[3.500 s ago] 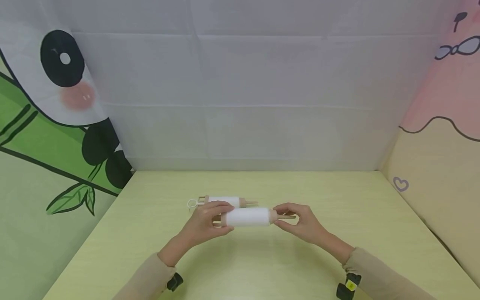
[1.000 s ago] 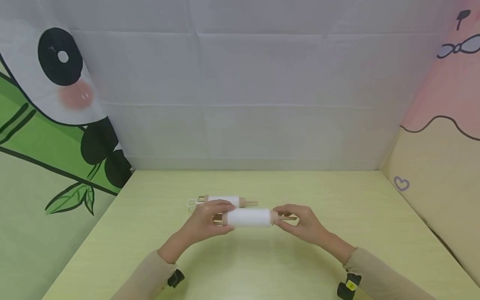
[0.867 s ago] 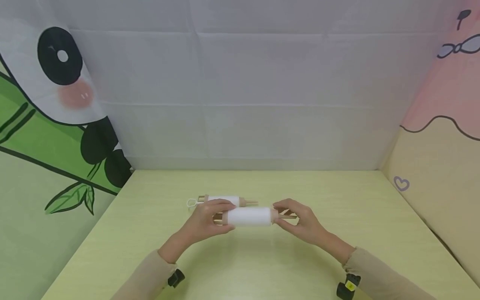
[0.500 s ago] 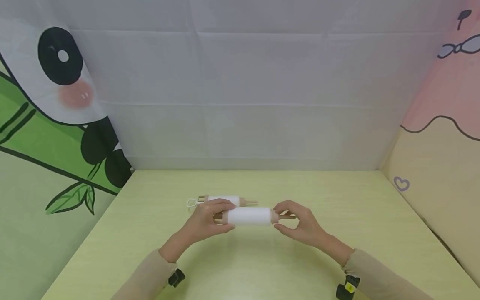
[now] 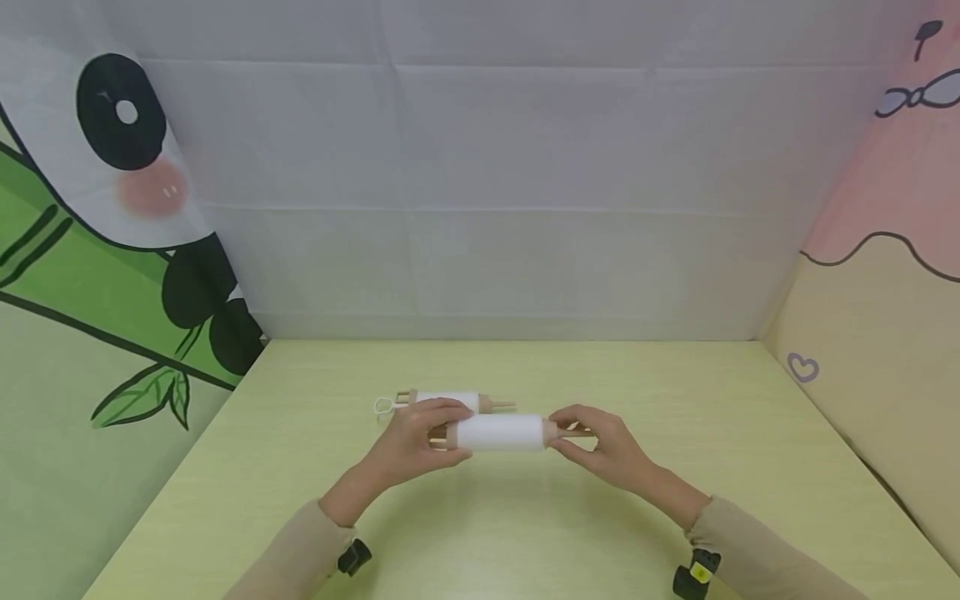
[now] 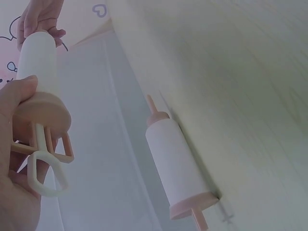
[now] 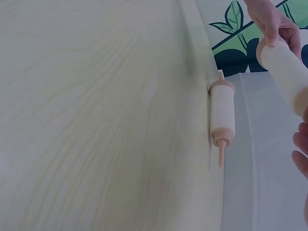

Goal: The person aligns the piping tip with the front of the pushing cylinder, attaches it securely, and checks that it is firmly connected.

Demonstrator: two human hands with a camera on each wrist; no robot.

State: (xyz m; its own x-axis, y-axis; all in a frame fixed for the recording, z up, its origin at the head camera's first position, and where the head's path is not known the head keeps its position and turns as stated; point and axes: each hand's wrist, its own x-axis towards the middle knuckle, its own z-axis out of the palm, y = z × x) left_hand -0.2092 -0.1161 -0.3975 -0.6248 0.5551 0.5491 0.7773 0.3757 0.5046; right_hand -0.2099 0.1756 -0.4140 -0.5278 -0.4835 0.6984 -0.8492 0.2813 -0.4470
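A large syringe with a white barrel (image 5: pixel 498 433) and beige end caps is held level above the table by both hands. My left hand (image 5: pixel 412 437) grips its left end, thumb below and fingers over the top. In the left wrist view, the white plunger ring (image 6: pixel 32 173) and beige finger loops show beside that palm. The right hand (image 5: pixel 600 442) pinches the beige collar (image 5: pixel 550 432) at the nozzle end between thumb and fingers. Behind lies a second, similar syringe (image 5: pixel 446 400) on the table, partly hidden by the left hand in the head view.
The pale wooden table (image 5: pixel 675 383) ends at a grey-white cloth backdrop (image 5: pixel 525 208). Cartoon-printed panels flank it, a panda and bamboo on the left (image 5: pixel 112 333) and pink and cream on the right (image 5: pixel 862 333). A dark camera sits on each wrist.
The right thumb, apart from the collar half a second ago, is back against it, and the fingers have shifted slightly around it. The left hand's hold and the second syringe look the same.
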